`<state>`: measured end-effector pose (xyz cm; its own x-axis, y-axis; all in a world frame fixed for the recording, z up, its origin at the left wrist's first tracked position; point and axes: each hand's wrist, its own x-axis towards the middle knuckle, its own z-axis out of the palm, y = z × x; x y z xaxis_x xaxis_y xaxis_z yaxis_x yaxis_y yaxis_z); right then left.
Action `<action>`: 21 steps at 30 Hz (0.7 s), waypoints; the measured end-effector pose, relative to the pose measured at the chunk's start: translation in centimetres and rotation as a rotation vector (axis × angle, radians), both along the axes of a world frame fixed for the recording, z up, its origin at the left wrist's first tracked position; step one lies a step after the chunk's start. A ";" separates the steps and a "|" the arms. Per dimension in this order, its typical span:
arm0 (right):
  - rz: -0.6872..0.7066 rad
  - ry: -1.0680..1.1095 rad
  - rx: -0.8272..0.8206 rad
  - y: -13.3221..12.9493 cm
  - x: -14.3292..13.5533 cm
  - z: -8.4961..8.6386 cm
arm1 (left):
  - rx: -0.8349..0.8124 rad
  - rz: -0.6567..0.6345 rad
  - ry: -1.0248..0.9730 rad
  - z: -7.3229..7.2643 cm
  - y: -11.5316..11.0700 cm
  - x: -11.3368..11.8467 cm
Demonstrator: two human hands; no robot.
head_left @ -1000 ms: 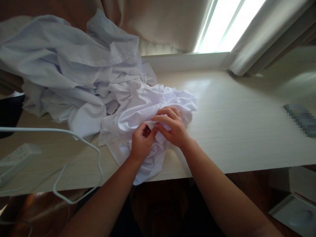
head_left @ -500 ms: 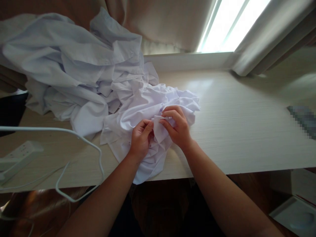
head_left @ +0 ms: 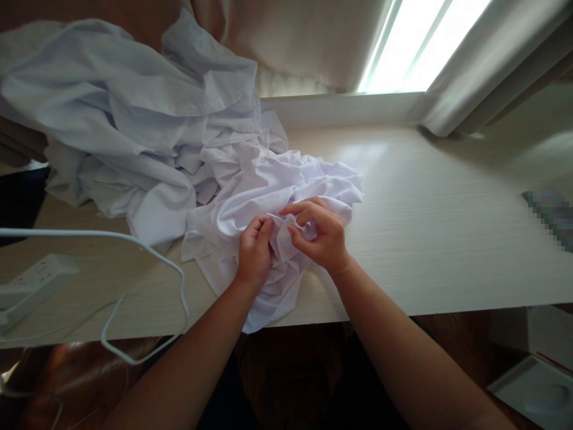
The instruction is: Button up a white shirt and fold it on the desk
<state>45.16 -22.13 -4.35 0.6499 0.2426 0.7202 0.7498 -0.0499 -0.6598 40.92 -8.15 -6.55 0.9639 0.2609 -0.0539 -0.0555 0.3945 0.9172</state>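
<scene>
A crumpled white shirt lies on the table under both hands, its lower edge reaching the front edge. My left hand is closed, pinching a fold of the shirt between thumb and fingers. Just right of it, my right hand is curled around a loose part of the same fabric. Its thumb and index fingertip stand apart, with cloth showing between them. Part of the fabric inside the right hand is hidden by the fingers.
A large heap of white garments fills the back left. At the left are a power strip and a looping white cable. Curtains hang behind the table. A blurred flat object lies far right.
My right thumb and index finger have spread apart, and the fabric flap between the hands has shifted left and crumpled. My left hand still pinches the shirt in nearly the same spot.
</scene>
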 end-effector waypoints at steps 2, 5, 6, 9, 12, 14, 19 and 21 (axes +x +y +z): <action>0.014 0.021 -0.004 0.0 0.0 -0.1 | 0.038 -0.014 0.005 -0.1 0.0 -0.1; 0.007 0.030 0.022 0.0 0.1 -0.3 | 0.100 -0.015 0.009 -0.3 0.1 -0.1; 0.001 0.043 0.031 0.1 0.1 -0.3 | 0.131 -0.006 0.009 -0.4 0.2 -0.2; -0.030 0.110 0.045 0.2 0.1 -0.6 | 0.243 0.067 0.018 -0.8 0.7 -0.1; -0.046 0.135 0.022 0.3 0.1 -0.6 | 0.294 0.157 0.036 -1.4 1.3 0.2; -0.025 0.126 -0.011 0.3 0.1 -0.6 | 0.276 0.191 0.041 -1.7 1.5 0.3; -0.016 0.184 0.009 0.5 -0.1 -0.5 | 0.221 0.206 -0.018 -1.2 1.1 0.3; -0.010 0.203 -0.011 0.6 -0.2 -0.5 | 0.233 0.197 -0.061 -0.8 0.8 0.1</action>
<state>44.95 -21.52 -4.89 0.7841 0.2424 0.5714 0.6007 -0.0648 -0.7968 41.05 -7.36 -7.33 0.8933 0.4412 0.0856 -0.1675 0.1500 0.9744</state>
